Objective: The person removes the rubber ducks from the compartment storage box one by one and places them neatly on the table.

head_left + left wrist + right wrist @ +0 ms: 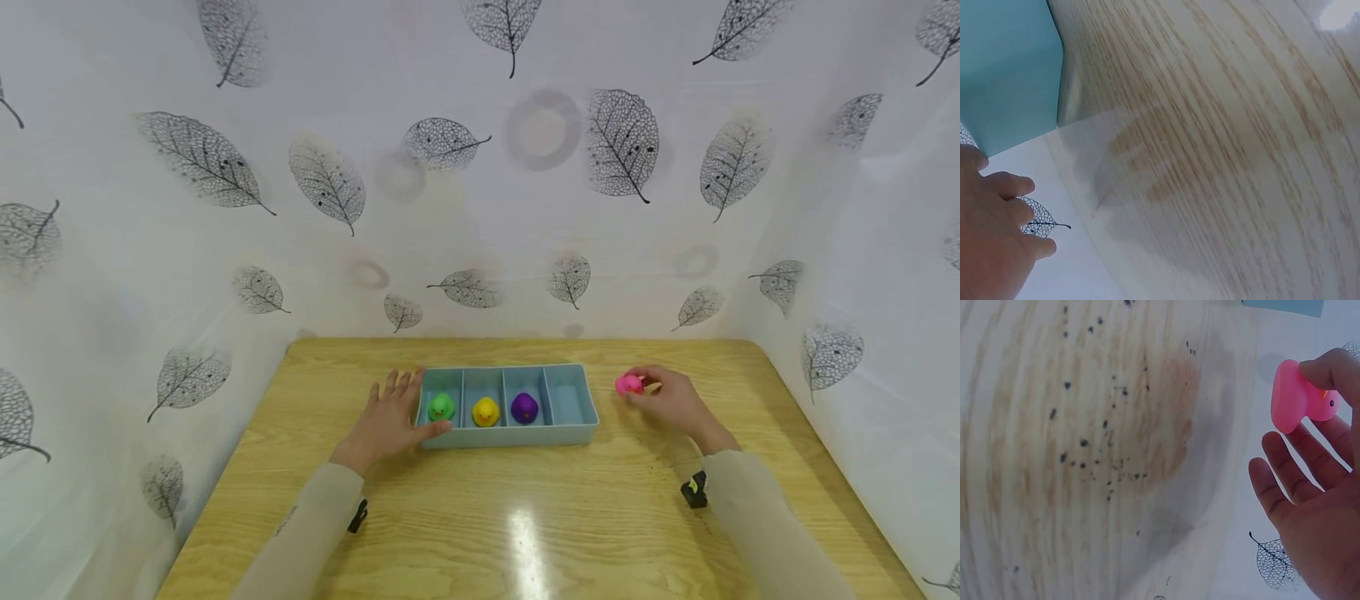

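Note:
A light-blue tray (510, 437) with a single row of compartments lies on the table. From left to right, a green rubber duck (441, 407), a yellow rubber duck (486, 412) and a purple rubber duck (524, 408) sit in it, while the rightmost compartment holds nothing. My left hand (390, 422) rests against the tray's left end, fingers spread and thumb along the front rim. To the right of the tray, my right hand (670, 402) pinches a pink rubber duck (1286, 397) between thumb and fingers; the other fingers extend loosely in the right wrist view.
The wooden table (465, 517) ends at a white curtain (480, 217) with a leaf print, which hangs behind it and along both sides. Small dark specks (1083, 443) dot the tabletop near the right wrist.

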Demonstrator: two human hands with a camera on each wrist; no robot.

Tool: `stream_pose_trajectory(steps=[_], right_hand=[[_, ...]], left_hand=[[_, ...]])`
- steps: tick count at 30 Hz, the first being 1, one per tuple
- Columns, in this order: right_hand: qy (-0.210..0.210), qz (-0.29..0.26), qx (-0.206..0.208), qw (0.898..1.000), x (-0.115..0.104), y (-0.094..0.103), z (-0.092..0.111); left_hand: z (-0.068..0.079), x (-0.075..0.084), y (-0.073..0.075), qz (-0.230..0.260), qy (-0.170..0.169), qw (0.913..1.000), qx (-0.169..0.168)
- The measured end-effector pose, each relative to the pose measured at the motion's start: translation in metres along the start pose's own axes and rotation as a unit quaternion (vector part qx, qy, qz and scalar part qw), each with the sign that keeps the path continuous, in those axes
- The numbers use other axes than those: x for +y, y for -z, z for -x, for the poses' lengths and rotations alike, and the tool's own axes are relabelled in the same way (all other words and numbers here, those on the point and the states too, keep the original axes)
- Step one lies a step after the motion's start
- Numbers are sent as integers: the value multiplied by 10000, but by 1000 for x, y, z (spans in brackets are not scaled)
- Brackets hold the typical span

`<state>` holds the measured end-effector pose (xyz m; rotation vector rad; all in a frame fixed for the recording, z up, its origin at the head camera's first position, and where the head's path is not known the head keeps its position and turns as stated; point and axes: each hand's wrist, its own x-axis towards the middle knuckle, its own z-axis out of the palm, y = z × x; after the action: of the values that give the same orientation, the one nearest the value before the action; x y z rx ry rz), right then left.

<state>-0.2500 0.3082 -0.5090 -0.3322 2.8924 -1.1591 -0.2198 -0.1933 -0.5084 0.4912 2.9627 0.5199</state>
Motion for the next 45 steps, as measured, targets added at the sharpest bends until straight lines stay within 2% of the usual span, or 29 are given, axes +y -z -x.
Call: stream_pose_trajectory(steps=[7,16,32,45], right_hand=[[-240,28,-83,9997,5,-4,1],[-268,-98,-160,9995,11,-8,0],[-308,210,-185,9991,10,-8,-6],[-422,96,-257,9987,12,-9,-8]], left_hand=[[2,1,1,66,43,9999,-74],[4,5,5,127,70,9998,-110],[4,5,5,227,115,9995,-170],[4,4,5,239,136,9994,-212]])
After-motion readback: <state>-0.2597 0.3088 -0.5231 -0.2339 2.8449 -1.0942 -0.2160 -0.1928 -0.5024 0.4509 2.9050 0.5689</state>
